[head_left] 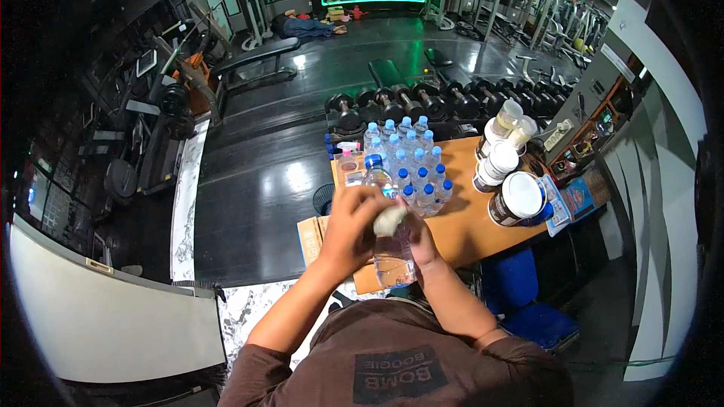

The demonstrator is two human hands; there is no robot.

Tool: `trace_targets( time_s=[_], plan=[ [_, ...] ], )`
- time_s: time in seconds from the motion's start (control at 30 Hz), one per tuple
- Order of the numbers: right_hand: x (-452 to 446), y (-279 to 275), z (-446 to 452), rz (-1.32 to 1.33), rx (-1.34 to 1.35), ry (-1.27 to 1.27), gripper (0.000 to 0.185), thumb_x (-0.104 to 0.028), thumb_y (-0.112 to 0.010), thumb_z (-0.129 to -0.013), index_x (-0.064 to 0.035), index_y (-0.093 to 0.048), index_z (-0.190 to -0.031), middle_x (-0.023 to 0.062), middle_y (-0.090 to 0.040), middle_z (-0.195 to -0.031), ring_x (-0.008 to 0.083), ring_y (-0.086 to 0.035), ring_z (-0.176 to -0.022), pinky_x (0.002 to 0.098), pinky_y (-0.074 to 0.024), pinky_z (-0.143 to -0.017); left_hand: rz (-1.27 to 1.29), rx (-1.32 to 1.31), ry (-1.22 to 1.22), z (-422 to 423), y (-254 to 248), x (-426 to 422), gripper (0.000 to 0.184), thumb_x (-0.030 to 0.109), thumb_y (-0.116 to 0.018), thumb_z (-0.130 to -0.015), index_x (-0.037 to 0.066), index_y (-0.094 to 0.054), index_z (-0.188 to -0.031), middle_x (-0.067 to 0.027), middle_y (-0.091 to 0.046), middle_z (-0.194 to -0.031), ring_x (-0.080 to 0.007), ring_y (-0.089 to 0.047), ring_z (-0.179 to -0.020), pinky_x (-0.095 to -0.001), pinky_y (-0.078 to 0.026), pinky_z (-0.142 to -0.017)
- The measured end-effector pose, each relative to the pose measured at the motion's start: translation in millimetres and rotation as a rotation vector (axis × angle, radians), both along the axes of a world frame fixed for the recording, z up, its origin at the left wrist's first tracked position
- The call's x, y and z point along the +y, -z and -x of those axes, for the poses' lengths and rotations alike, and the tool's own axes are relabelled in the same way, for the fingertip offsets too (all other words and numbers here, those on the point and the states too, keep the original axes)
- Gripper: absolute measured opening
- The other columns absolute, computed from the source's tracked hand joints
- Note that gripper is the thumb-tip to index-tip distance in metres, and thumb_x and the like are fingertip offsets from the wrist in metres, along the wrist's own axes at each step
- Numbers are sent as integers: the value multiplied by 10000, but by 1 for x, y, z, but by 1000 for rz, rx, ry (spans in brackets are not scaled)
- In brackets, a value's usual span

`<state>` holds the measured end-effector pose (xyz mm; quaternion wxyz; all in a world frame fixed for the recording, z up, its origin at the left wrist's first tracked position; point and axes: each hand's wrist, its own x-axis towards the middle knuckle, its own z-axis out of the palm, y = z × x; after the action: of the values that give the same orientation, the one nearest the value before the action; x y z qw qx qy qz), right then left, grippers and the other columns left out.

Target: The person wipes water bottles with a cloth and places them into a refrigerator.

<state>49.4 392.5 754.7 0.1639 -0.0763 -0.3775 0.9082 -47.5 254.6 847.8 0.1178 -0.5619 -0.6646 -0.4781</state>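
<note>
A large clear water bottle (394,265) with a blue cap stands slightly tilted in front of my chest, above the near edge of the table. My left hand (353,224) is closed on a crumpled pale cloth (390,220) that lies against the bottle's side. Around the right side of the same bottle wraps my right hand (419,240), its fingers partly hidden behind the plastic and the cloth. Just beyond my hands, several small water bottles (419,158) with blue caps stand close together on the wooden table (464,222).
White-lidded tubs (520,194) and jars (510,114) stand on the table's right side. A blue chair (516,286) is at my right. Dumbbells (460,98) line a rack behind the table. A cardboard box (309,237) sits at the left edge. Farther off, a person (309,28) lies on the floor.
</note>
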Motion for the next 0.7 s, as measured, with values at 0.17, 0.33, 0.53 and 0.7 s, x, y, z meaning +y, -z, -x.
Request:
trace_targets(
  time_s=[0.17, 0.33, 0.53, 0.7],
  plan=[
    [-8, -17, 1, -79, -63, -42, 508, -435, -607, -1059, -92, -580, -1433, 38, -667, -1263, 140, -659, -1130, 348, -555, -976, -34, -22, -132, 11, 3, 8, 504, -60, -794, -695, 79, -693, -1169, -126, -628, -1175, -354, -566, -1112, -429, -450, -961],
    [9, -23, 2, 55, -20, -2, 440, -404, -548, -1094, -57, -608, -1357, 83, -669, -1287, 171, -650, -1166, 362, -543, -981, 94, 1, 121, -29, 20, -8, 516, -104, -679, -717, 86, -673, -1197, -116, -612, -1200, -371, -543, -1115, -450, -437, -973],
    [17, -36, 6, 109, -64, -20, 512, -511, -601, -1043, -46, -635, -1256, 104, -735, -1008, 208, -726, -853, 362, -609, -781, 89, -46, 381, -35, 11, -22, 455, -48, -724, -728, 85, -690, -1162, -107, -618, -1169, -365, -555, -1073, -447, -438, -947],
    [21, 29, 14, 117, 27, -10, 554, -478, -425, -1129, -22, -561, -1412, 96, -637, -1340, 183, -632, -1226, 372, -513, -1085, 11, -28, 4, -6, 4, -4, 461, 19, -830, -680, 102, -732, -1123, -92, -634, -1148, -318, -576, -1110, -413, -430, -956]
  ],
)
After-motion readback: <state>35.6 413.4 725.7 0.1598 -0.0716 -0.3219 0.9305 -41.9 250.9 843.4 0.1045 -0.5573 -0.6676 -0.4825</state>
